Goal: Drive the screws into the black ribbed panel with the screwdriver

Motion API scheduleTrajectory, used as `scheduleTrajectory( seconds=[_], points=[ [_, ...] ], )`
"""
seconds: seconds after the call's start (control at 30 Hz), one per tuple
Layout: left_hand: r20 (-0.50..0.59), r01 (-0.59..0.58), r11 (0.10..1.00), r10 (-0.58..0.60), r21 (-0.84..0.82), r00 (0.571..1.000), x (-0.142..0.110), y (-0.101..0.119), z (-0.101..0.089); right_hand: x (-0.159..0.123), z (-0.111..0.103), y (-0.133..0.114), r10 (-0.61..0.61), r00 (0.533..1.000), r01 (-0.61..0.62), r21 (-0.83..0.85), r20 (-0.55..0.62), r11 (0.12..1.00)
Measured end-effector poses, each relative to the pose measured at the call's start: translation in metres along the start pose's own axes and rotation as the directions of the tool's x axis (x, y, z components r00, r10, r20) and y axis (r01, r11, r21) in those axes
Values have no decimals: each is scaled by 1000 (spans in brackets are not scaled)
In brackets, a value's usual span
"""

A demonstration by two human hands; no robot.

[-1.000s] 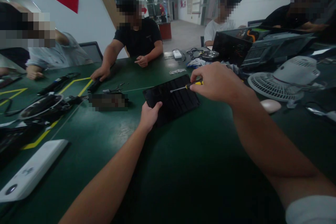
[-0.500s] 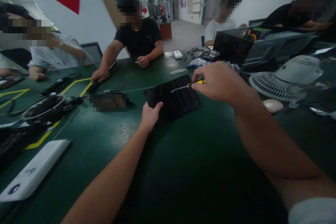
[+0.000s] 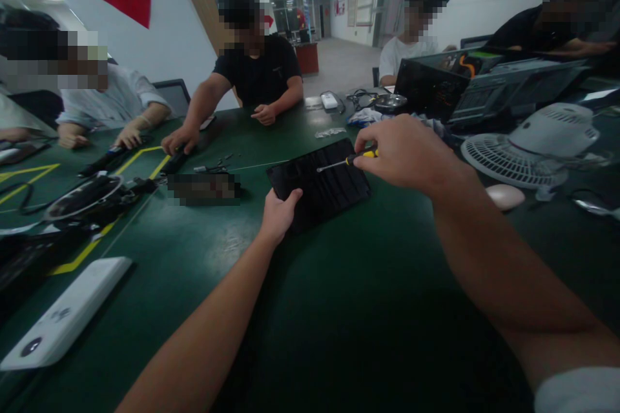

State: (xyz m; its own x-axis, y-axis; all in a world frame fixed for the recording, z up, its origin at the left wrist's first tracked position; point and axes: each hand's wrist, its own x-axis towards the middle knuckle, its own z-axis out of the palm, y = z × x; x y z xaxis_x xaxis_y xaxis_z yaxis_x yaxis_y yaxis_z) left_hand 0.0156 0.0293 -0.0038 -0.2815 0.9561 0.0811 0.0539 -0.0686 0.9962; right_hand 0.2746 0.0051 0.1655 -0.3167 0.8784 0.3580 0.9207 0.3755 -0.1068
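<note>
A flat black rectangular panel (image 3: 324, 197) lies tilted in front of me over the green table (image 3: 349, 310). My left hand (image 3: 281, 210) grips its left edge, thumb on top and the other fingers hidden beneath. In my right hand (image 3: 394, 151) is a screwdriver (image 3: 369, 153) with a yellow and black handle, pinched between thumb and fingers. Its metal shaft points left across the panel, the tip over the panel's middle. Whether the tip touches the surface I cannot tell.
A white fan (image 3: 547, 142) and a pale mouse (image 3: 504, 196) sit at the right, before an opened computer case (image 3: 513, 93). A white device (image 3: 68, 310) lies front left, near black cables and parts (image 3: 87, 200). A small clear bag (image 3: 330, 133) lies beyond the panel. Several people sit around.
My hands, the panel and the screwdriver hold nearly the same pose; the view shifts slightly. At the left, a co-worker's raised hand has come down to the table by a black tool.
</note>
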Motion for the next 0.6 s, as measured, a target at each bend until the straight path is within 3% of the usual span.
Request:
scheduleTrajectory(
  seconds=[0.43, 0.6],
  points=[
    [-8, 7, 1000, -7, -5, 1000, -2, 4, 2, -2, 1, -4, 14, 999, -15, -14, -30, 1000],
    [-5, 6, 1000, -6, -5, 1000, -2, 4, 2, -1, 6, 0, -43, 998, 43, -1, -38, 999]
  ],
)
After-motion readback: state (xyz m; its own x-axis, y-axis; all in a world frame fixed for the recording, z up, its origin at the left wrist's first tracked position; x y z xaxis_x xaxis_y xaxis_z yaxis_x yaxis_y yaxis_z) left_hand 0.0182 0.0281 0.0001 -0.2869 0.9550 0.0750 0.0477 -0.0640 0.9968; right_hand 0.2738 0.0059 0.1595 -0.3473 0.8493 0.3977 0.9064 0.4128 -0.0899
